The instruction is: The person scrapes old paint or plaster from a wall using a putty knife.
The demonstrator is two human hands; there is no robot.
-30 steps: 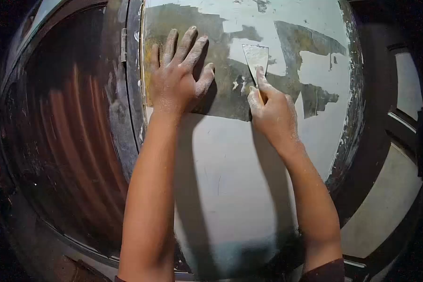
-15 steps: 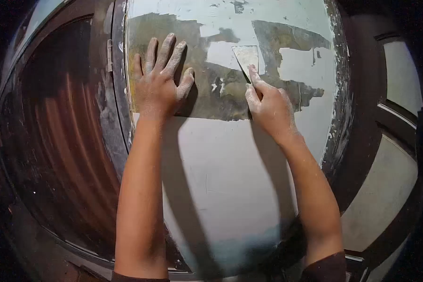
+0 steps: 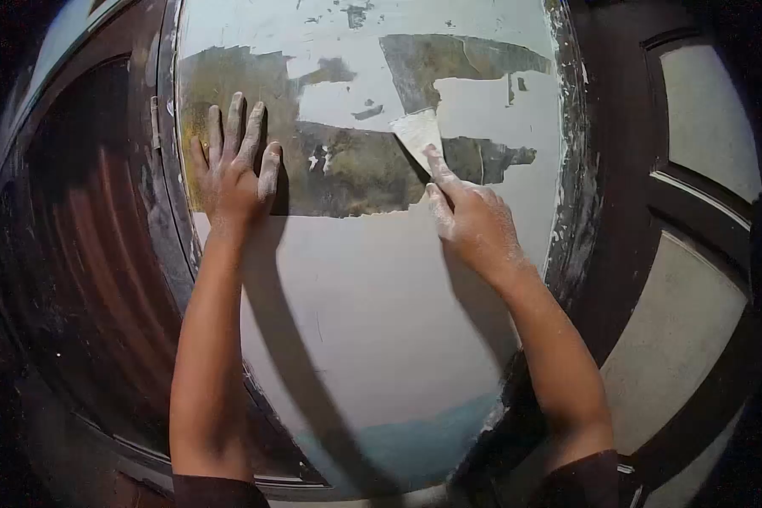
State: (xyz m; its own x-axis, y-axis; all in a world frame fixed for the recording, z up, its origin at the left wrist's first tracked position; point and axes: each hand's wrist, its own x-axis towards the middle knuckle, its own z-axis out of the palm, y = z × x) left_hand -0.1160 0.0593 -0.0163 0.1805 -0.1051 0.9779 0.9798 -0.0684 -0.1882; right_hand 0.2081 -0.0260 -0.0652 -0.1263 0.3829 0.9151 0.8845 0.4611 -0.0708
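Observation:
My left hand (image 3: 235,179) lies with its fingers spread on the dark patch at the left of the wall panel (image 3: 372,305). White dust coats both hands. A putty knife (image 3: 419,137) is in my right hand (image 3: 474,218), with the index finger stretched along its blade. The blade's wide edge points up and left, at the lower end of a bare dark patch (image 3: 411,72). Pale paint with ragged edges surrounds the dark areas (image 3: 356,173). The handle is hidden inside my right hand.
A dark wooden door (image 3: 102,279) with a hinge (image 3: 155,123) stands at the left. On the right is a dark frame (image 3: 622,169) with pale panels (image 3: 707,110). Scraped, paint-flecked edges border the wall panel. A bluish-green band (image 3: 432,440) crosses its bottom.
The view has shifted, so the panel sits further left. The putty knife has moved down the wall in my right hand. My left hand keeps its place on the dark patch.

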